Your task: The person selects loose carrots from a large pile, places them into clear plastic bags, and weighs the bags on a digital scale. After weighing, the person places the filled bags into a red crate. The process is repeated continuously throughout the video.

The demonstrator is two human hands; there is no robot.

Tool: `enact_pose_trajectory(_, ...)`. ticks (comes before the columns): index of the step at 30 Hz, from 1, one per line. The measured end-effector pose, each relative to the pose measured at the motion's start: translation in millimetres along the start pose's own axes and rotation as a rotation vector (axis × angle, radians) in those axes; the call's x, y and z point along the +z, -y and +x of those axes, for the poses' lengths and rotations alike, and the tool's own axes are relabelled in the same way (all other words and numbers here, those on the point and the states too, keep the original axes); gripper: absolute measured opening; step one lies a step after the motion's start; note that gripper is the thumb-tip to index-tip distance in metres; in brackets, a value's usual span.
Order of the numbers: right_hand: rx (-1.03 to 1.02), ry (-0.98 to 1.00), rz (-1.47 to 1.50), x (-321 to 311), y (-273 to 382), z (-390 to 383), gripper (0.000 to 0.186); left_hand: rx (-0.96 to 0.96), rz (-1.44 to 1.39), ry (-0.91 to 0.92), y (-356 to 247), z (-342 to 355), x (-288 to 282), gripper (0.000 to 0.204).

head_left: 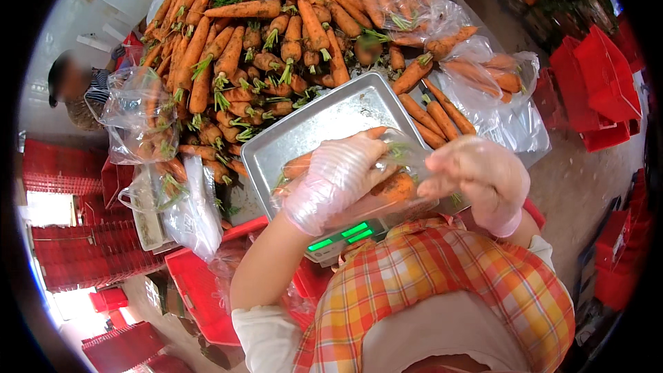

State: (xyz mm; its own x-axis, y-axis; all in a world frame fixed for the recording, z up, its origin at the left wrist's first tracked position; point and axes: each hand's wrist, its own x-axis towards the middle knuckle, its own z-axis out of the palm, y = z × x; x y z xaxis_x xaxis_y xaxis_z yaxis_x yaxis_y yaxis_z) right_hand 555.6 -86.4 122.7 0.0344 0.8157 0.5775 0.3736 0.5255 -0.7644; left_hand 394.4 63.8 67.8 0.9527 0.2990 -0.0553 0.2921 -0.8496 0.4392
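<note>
A clear plastic bag (395, 190) with several carrots in it lies on the metal pan (314, 119) of a scale. My left hand (336, 174), in a thin clear glove, is closed over the bag, its fingers curled round the carrots. At the bag's right side, my right hand (483, 178), gloved too, has bent fingers closed on the film. Its exact grip is partly hidden. Green digits glow on the scale's display (340, 236), just below the pan. A carrot top with green stubs pokes out near my left fingers.
A large heap of carrots (276, 34) rises beyond the scale. Bagged carrots (483, 74) lie at the right, loose carrots (438, 116) beside the pan. Empty plastic bags (197, 211) hang at the left. Red crates (599, 86) stand on both sides. Another person (79, 93) is at the far left.
</note>
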Motion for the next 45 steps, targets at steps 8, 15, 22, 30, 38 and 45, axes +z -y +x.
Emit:
enact_pose_trajectory(8, -0.034, 0.036, -0.021, -2, -2, -12, 0.033, -0.04, 0.135, -0.274, -2, 9, -1, 0.024)
enact_pose_trajectory(15, 0.404, -0.011, -0.492, 10, -26, -2, 0.029, -0.005, 0.048, -0.23, 5, 21, 5, 0.018)
enact_pose_trajectory(22, 0.581, 0.371, -0.709, 2, -83, -7, 0.02, -0.111, -0.005, -0.027, 2, 29, 7, 0.029)
enact_pose_trajectory(30, 0.542, 0.19, -0.644, -4, -87, -17, 0.016, -0.196, -0.168, 0.169, -17, 10, -16, 0.046)
enact_pose_trajectory(38, 0.512, 0.527, -0.961, -46, -46, 3, 0.021, -0.29, 0.677, -0.335, -18, -94, -95, 0.057)
enact_pose_trajectory(45, 0.678, 0.262, -0.542, -59, -19, 52, 0.024, -0.698, -0.505, -0.643, -31, -157, -115, 0.04)
